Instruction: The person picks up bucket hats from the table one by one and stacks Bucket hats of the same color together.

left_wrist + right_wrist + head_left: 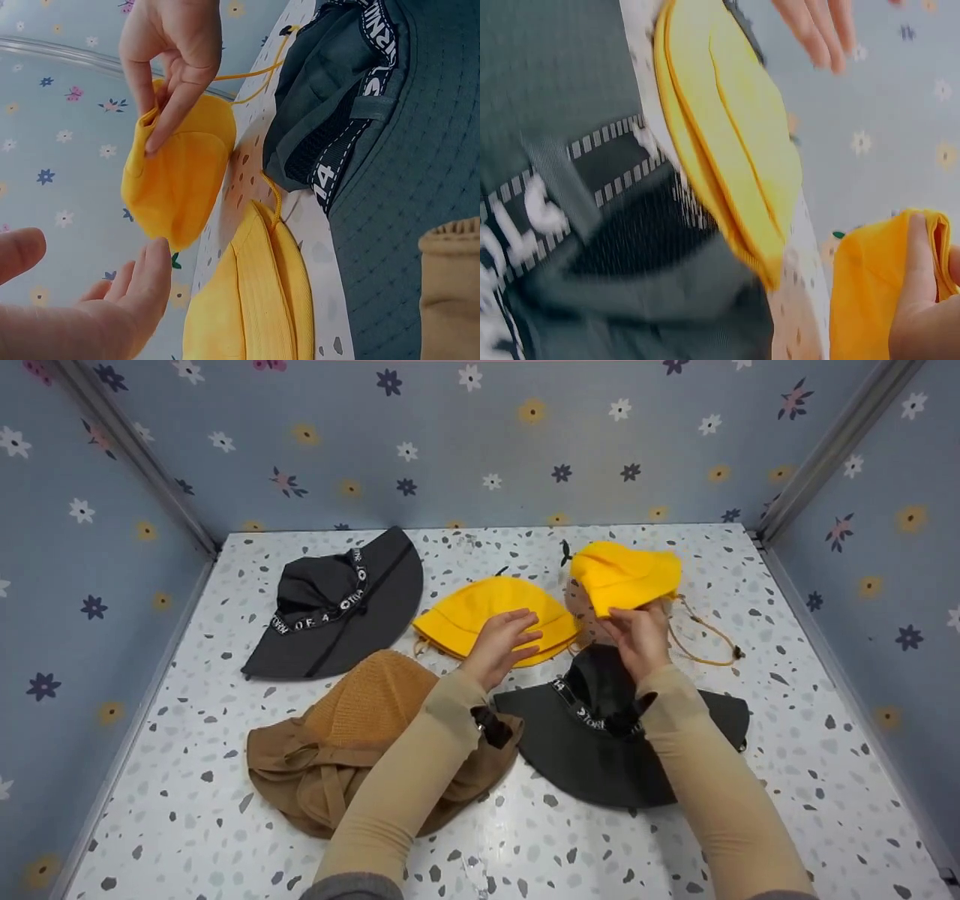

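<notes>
My right hand (641, 639) pinches the brim of a small yellow bucket hat (622, 572), thumb on one side and fingers behind it. The hat is raised at the back right; its cord with a dark toggle trails to the right, and a small dark sprout-like tip shows at its crown. In the left wrist view the folded brim of this yellow hat (184, 176) sits between thumb and fingers. My left hand (501, 646), fingers extended and holding nothing, hovers over a second yellow bucket hat (491, 604) at the middle, which lies crown up on the table.
A black wide-brimmed hat (375, 619) with a lettered band lies back left. Another black hat (570, 765) lies under my right forearm. A brown hat (382, 697) with a knitted-looking crown is partly hidden by my left sleeve. Flower-patterned panels (450, 442) enclose the speckled table (187, 750).
</notes>
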Available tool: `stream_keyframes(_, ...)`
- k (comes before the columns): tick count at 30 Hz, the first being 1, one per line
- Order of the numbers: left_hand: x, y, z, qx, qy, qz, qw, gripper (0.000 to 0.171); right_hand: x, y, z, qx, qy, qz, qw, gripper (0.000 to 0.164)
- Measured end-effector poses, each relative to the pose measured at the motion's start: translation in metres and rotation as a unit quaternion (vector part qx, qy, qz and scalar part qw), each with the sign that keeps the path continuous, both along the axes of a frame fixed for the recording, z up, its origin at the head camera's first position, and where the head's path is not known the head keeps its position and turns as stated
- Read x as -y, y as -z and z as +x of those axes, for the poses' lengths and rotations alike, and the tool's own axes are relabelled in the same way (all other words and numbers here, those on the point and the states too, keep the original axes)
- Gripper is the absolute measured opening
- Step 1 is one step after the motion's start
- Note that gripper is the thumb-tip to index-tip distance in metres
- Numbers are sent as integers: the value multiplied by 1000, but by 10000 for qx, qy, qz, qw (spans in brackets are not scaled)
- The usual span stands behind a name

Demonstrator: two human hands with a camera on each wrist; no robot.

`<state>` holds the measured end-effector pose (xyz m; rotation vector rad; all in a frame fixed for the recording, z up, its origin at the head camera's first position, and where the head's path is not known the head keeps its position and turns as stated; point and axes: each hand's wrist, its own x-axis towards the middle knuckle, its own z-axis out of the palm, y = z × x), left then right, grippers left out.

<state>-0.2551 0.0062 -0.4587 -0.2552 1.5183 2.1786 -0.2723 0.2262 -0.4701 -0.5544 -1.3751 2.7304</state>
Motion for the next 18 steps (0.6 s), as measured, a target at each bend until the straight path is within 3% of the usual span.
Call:
stream_keyframes(7,-8,-5,-4,-22,185,-122,9998,48,20,-4,6,-60,30,46,10000,35)
stream_keyframes(13,-14,-10,-6,-118,187,-112,9997,50,39,-6,14,-175,25,155,9997,34)
stream_keyframes(18,-15,-6,-6,-100,69,75,9999,50,52,-5,21,-334,-146,208,9991,36)
